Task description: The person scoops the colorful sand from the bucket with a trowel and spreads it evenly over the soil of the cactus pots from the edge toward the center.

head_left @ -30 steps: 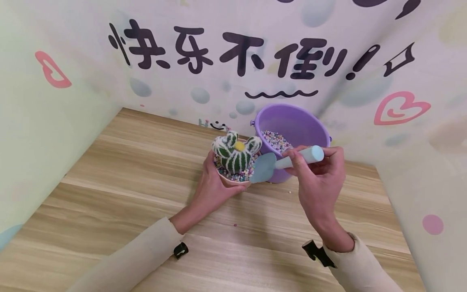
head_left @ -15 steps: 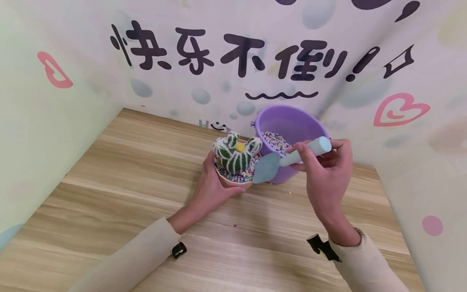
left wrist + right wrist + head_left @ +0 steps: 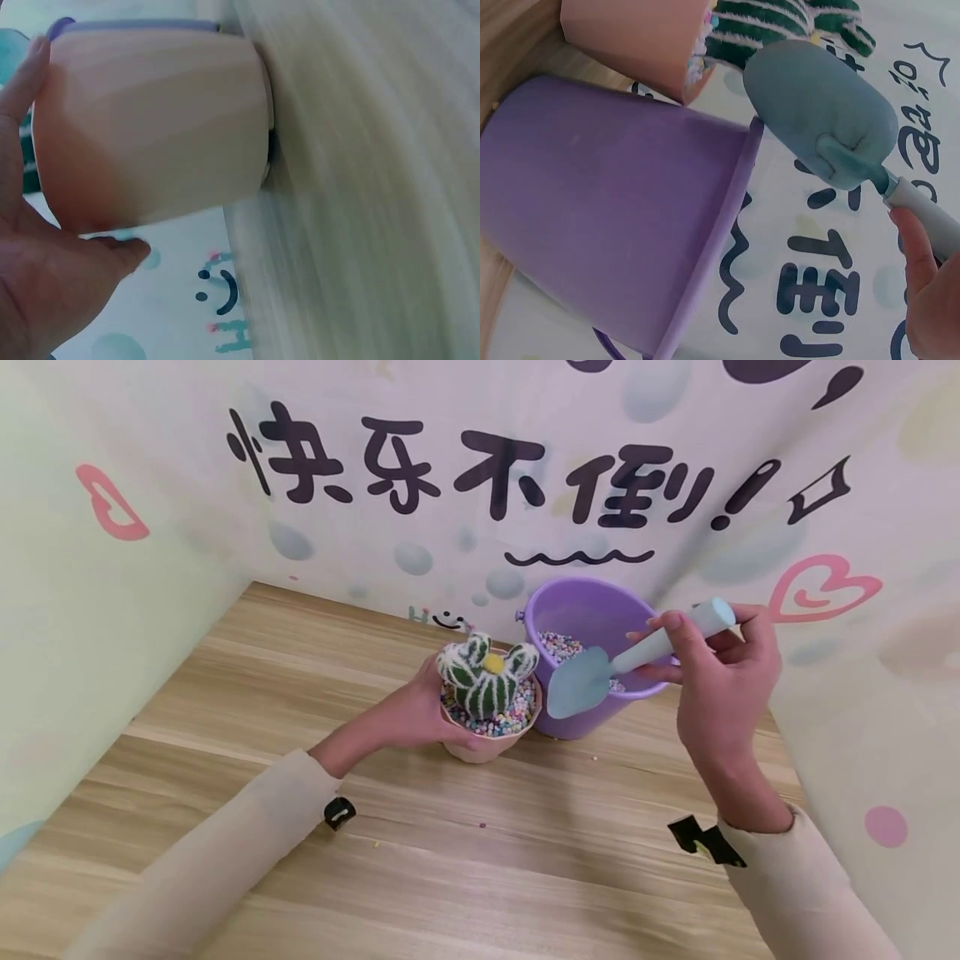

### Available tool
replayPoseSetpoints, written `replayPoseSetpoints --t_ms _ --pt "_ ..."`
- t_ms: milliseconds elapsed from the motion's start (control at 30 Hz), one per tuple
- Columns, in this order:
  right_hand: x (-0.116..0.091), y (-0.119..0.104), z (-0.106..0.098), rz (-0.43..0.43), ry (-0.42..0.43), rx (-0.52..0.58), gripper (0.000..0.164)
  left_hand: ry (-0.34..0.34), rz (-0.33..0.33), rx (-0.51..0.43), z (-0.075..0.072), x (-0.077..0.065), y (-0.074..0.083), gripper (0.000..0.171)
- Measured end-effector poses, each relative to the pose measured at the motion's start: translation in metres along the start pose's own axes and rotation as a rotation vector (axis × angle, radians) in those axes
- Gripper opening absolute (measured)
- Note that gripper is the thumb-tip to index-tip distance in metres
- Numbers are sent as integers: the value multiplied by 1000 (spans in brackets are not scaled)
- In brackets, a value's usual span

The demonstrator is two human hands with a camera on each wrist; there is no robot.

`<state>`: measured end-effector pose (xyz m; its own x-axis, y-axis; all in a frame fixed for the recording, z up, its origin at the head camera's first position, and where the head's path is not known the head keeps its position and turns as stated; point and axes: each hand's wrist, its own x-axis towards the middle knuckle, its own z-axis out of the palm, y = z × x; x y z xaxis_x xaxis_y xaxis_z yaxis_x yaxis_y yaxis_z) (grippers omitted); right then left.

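Note:
A potted toy cactus (image 3: 486, 695), green with white fuzz and a yellow tuft, stands upright in a pale pink pot (image 3: 487, 749) with colored pebbles around it. My left hand (image 3: 417, 703) holds the pot's left side, thumb in front and fingers toward the back; in the left wrist view the thumb lies at the pot rim. My right hand (image 3: 727, 685) grips the pale handle of a light blue trowel (image 3: 580, 683) between thumb and fingers. The trowel's blade hangs over the front rim of a purple bucket (image 3: 573, 718), which holds more pebbles (image 3: 561, 646).
The bucket stands right beside the pot, close to the back wall. A wooden tabletop (image 3: 420, 893) runs toward me, with a few stray pebbles on it. Printed cloth walls (image 3: 405, 556) with dark characters enclose the back and sides.
My right hand has moved up and right, carrying the trowel from the pot's edge to above the bucket. My left hand has slid leftward, so more of the pot's front shows.

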<state>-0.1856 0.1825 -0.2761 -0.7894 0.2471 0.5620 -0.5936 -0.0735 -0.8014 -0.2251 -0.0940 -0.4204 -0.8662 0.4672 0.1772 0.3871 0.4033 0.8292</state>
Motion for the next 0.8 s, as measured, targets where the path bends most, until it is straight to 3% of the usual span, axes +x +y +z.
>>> replayPoseSetpoints --t_ms 167,367,567,800 --pt "17 0 -6 57 14 85 24 -68 73 -74 -5 5 -5 125" --pt "36 4 -12 127 39 158 26 -53 3 -95 -6 3 -5 126" --pt "55 11 -20 262 35 187 31 -14 -13 -103 -4 0 -1 119" --pt "75 28 -31 409 78 213 37 45 -82 1 0 -4 6 121"
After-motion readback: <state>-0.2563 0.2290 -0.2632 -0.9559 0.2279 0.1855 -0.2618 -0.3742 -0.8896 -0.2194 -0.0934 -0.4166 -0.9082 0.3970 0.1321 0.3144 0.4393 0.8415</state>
